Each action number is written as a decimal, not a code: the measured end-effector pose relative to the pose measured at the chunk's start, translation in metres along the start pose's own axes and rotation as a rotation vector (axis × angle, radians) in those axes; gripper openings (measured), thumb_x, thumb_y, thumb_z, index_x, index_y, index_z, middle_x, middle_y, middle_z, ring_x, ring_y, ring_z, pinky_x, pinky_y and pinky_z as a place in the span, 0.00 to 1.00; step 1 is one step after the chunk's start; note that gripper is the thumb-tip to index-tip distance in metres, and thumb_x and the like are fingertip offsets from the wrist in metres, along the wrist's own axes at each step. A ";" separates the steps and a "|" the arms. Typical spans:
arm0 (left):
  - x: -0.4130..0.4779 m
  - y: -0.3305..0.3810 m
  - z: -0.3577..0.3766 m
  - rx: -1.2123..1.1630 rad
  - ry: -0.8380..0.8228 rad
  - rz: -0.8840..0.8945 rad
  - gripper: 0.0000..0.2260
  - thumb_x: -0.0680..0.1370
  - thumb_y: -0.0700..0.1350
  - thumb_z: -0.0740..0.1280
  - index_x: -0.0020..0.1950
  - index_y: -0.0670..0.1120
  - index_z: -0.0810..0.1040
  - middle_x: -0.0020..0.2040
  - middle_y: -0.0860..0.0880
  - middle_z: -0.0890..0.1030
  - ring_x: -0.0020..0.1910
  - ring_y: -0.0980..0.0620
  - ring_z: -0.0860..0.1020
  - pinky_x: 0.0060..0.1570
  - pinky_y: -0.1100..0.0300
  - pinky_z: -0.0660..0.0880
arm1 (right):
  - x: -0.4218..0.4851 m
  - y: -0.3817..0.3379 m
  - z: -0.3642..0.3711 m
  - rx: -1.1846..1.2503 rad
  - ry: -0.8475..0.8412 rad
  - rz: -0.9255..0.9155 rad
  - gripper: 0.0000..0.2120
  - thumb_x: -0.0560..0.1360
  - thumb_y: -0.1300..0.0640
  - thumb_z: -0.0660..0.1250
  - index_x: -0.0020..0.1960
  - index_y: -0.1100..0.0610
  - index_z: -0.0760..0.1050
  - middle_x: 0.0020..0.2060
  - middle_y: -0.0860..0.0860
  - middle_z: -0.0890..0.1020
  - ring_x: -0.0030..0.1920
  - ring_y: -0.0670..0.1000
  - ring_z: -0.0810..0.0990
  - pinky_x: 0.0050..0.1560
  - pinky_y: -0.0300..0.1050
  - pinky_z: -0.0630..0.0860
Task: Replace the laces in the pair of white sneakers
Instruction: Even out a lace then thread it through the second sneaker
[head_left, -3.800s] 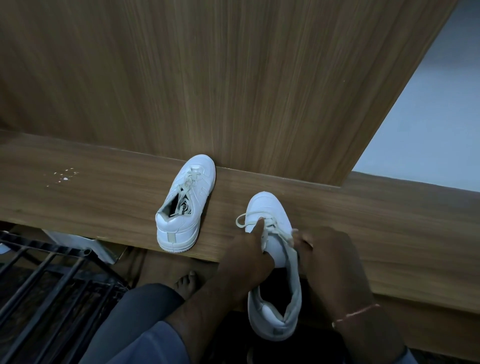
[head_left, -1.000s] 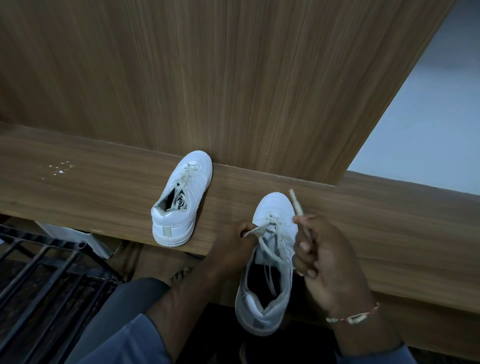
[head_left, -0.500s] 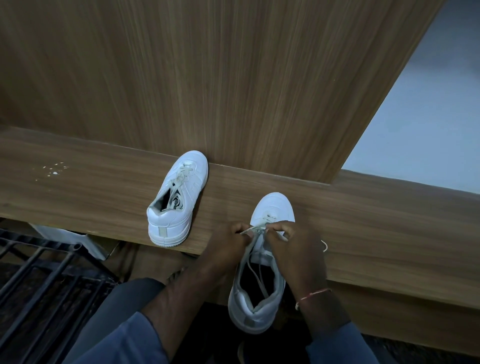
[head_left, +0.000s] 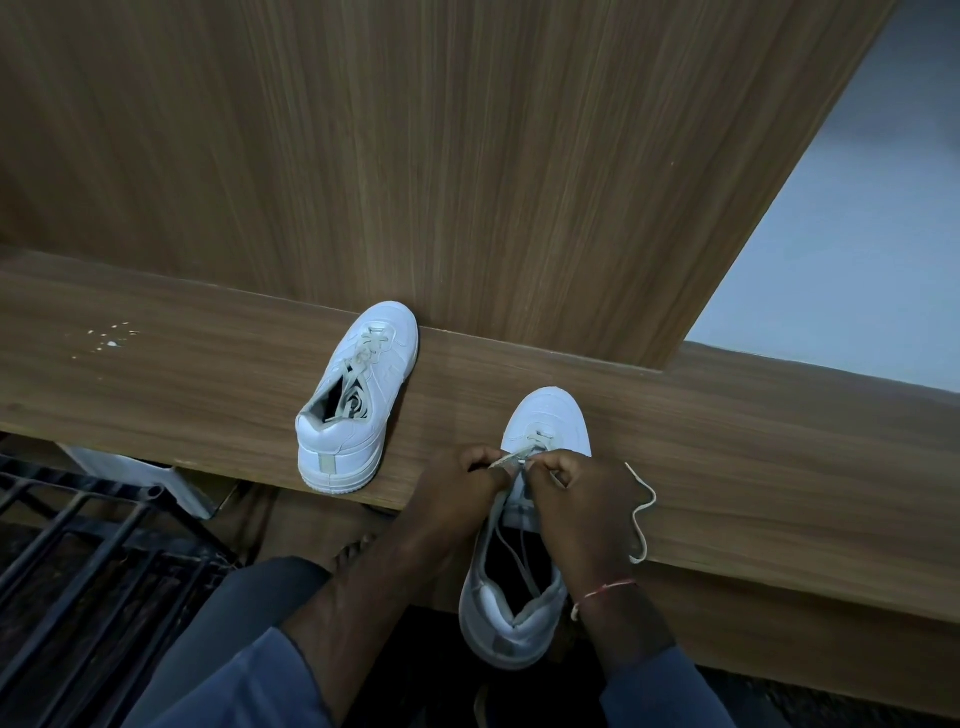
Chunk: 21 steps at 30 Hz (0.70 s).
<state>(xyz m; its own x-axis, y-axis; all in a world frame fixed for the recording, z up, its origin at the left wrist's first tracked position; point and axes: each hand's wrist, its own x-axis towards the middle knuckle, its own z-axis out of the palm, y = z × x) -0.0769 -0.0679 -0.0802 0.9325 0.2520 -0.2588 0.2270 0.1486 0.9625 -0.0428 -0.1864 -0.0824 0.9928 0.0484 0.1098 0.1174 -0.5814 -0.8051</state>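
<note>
Sneaker (head_left: 546, 422) overhung the wooden ledge (head_left: 182, 379), left hand (head_left: 460, 491) and right hand (head_left: 579, 501) pinching its lace (head_left: 511, 458); other sneaker (head_left: 363, 384) at ten o'clock touched the wood panel (head_left: 467, 156).

I count two white sneakers, the far sneaker (head_left: 363, 384) and the near sneaker (head_left: 548, 415), two hands, left hand (head_left: 457, 486) and right hand (head_left: 584, 499), one trailing lace (head_left: 514, 458), one black rack (head_left: 78, 525), one bare foot (head_left: 353, 552).

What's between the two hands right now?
In the head view, a short stretch of lace spans the gap between the left hand and right hand. Both pinch it, over the near sneaker.
</note>
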 end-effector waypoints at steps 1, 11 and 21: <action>-0.001 0.001 0.001 -0.035 -0.001 0.002 0.11 0.76 0.38 0.67 0.34 0.44 0.81 0.33 0.47 0.82 0.33 0.52 0.79 0.32 0.63 0.74 | 0.000 0.000 0.001 0.019 -0.004 0.006 0.07 0.74 0.60 0.69 0.38 0.56 0.83 0.33 0.48 0.84 0.37 0.49 0.82 0.42 0.47 0.78; 0.000 0.003 0.008 -0.217 0.064 -0.123 0.09 0.77 0.39 0.64 0.41 0.38 0.81 0.33 0.42 0.81 0.29 0.51 0.80 0.27 0.64 0.74 | 0.001 0.005 0.007 0.057 0.017 0.013 0.05 0.75 0.58 0.69 0.43 0.55 0.84 0.35 0.46 0.84 0.38 0.44 0.81 0.42 0.40 0.75; 0.016 -0.009 0.008 -0.080 0.097 -0.097 0.07 0.77 0.42 0.68 0.39 0.44 0.81 0.36 0.45 0.83 0.37 0.51 0.80 0.41 0.60 0.78 | 0.003 0.008 -0.001 0.011 -0.115 -0.048 0.08 0.76 0.57 0.68 0.39 0.56 0.83 0.32 0.49 0.83 0.36 0.47 0.81 0.42 0.46 0.77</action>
<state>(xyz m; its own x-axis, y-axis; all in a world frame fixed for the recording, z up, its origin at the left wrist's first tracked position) -0.0615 -0.0723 -0.0921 0.8749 0.3236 -0.3603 0.2876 0.2513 0.9242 -0.0393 -0.1920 -0.0880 0.9823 0.1689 0.0809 0.1640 -0.5676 -0.8068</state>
